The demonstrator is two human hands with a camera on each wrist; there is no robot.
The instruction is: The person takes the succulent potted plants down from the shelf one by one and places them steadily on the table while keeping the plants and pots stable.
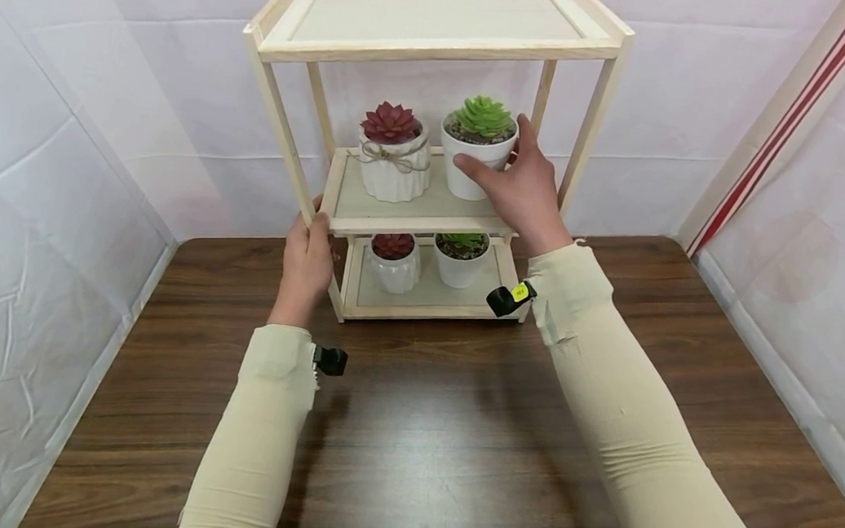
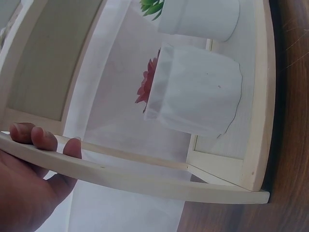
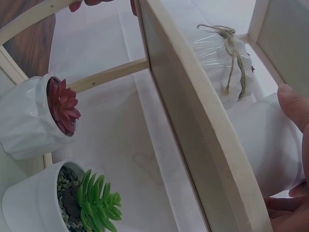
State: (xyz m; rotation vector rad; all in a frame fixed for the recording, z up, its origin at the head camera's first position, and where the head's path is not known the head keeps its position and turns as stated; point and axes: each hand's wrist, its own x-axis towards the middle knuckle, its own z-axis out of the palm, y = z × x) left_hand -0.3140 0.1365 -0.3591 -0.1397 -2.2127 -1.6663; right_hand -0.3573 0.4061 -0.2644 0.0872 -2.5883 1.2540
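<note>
A pale wooden shelf rack (image 1: 437, 54) with three levels stands on the table. My left hand (image 1: 307, 260) grips its left front post (image 2: 130, 178), fingers wrapped round the wood at about middle-shelf height. On the right of the middle shelf, my right hand (image 1: 526, 191) holds a white pot with a green succulent (image 1: 466, 165), thumb across the front and fingers round the right side. Left of it sits a ribbed white pot with a red succulent (image 1: 394, 172), twine tied in a bow round it. The held pot's base is close over the shelf board.
On the bottom shelf stand a faceted white pot with a red succulent (image 3: 24, 118) and a smooth white pot with a green succulent (image 3: 34, 203). The dark wooden table (image 1: 425, 444) extends in front. White sheeting (image 1: 58, 108) hangs behind and at both sides.
</note>
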